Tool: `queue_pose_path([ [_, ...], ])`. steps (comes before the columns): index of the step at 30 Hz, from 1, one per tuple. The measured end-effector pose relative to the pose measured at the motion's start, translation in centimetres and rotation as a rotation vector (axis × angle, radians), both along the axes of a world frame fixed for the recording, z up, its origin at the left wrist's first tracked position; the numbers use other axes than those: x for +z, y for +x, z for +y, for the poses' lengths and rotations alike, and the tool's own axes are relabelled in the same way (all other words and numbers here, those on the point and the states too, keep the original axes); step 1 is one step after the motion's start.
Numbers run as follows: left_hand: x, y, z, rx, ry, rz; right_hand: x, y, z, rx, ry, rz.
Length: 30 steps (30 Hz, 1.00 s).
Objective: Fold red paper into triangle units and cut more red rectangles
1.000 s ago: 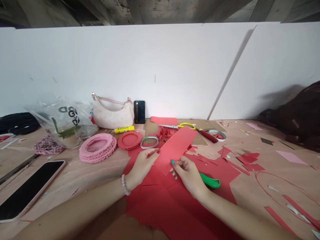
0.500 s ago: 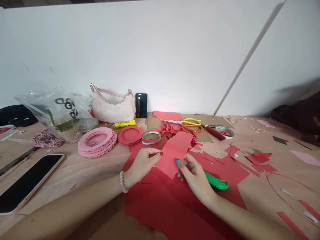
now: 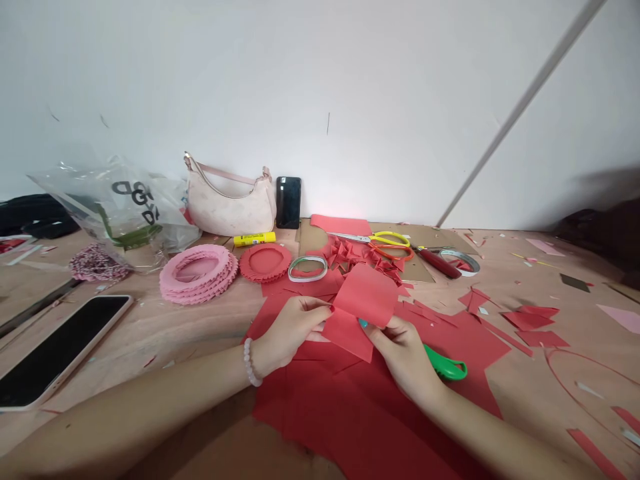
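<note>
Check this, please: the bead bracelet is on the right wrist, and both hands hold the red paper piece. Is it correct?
No: the head view shows the bead bracelet on the left wrist. The left hand and right hand do hold the red paper piece.

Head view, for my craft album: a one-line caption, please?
Left hand and right hand hold a folded red paper strip over red paper sheets, with stacked pink scalloped paper rings behind.
</note>
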<state>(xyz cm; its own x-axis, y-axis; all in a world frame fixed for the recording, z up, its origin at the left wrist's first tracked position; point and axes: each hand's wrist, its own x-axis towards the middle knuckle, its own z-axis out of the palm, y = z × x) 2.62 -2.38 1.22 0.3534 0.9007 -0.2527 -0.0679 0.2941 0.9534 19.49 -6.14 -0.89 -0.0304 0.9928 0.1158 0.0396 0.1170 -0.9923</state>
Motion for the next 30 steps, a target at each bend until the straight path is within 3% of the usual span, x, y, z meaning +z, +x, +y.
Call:
queue_pose_path([
  [8,-0.1,-0.1,0.1,-0.026,-0.025,-0.066,0.3,-0.1,0.0,0.087,-0.035,0.008],
  [14,0.1,-0.5,0.4,-0.215,-0.149,-0.205,0.5,0.0,0.1,0.086,-0.026,-0.003],
  [21,0.4,-1.0,1.4,-0.305,-0.321,-0.125,0.4,-0.1,0.1,0.070,-0.085,-0.013],
  [24,0.6,-1.1,1.5,-0.348,-0.325,-0.062,0.6,-0.2,0.1,0.071,-0.062,-0.035],
  [30,0.5,-1.1,1.5,-0.309,-0.239,-0.048,0.9,-0.3,0.1,0.110,-0.076,-0.044],
])
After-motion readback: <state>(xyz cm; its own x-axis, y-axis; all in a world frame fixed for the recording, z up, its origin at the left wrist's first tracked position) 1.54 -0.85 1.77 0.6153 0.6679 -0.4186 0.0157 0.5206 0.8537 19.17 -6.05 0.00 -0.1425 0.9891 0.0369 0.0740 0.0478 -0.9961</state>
